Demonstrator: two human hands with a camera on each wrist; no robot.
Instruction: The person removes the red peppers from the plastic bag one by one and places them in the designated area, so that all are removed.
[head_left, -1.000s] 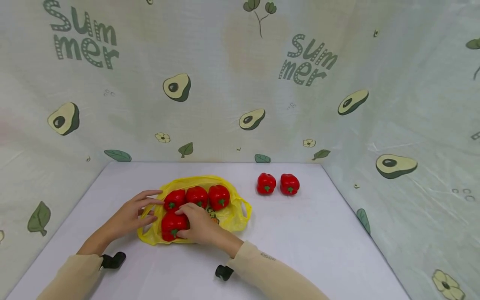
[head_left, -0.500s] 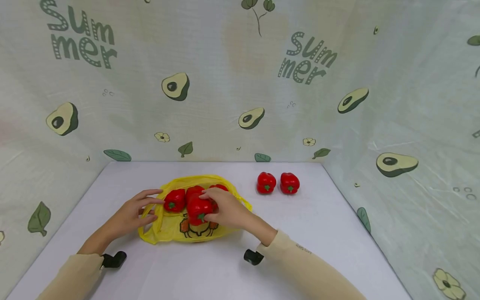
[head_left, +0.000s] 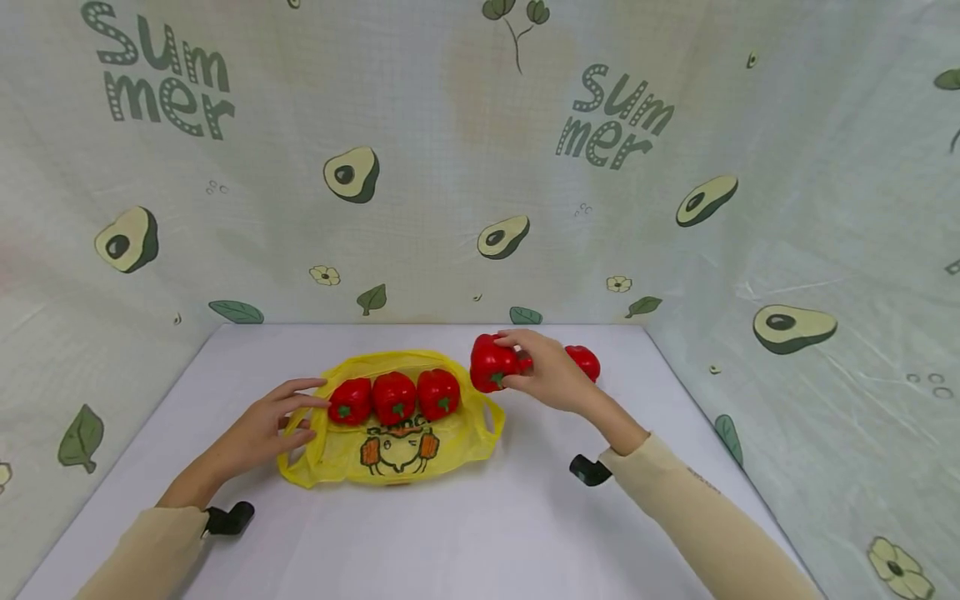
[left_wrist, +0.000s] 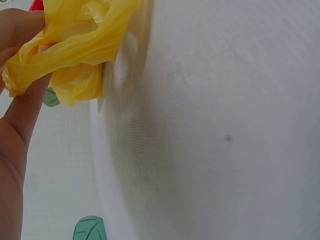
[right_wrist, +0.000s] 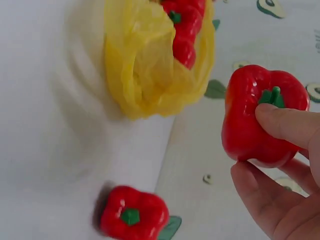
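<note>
In the head view, my right hand [head_left: 551, 371] grips a red bell pepper [head_left: 491, 364] above the table, to the right of the yellow plastic bag [head_left: 457, 446]. The right wrist view shows the thumb beside the green stem of that pepper [right_wrist: 250, 117] and fingers underneath. My left hand [head_left: 258, 429] holds the left edge of the bag, its fingers stretched along the rim. Close up, thin yellow plastic [left_wrist: 75, 50] lies between its thumb and a finger. Three red peppers, the middle one [head_left: 393, 397] among them, sit in a row in the bag's opening.
Behind my right hand, another red pepper [head_left: 583, 362] stands on the white table [head_left: 450, 542]; one beside it is mostly hidden by the hand. A printed cloth [head_left: 420, 108] hangs behind the table and along its sides.
My right hand has lifted one pepper from the front of the bag and carried it right, past the bag's edge. The bag's printed front now shows. The left hand stays in place.
</note>
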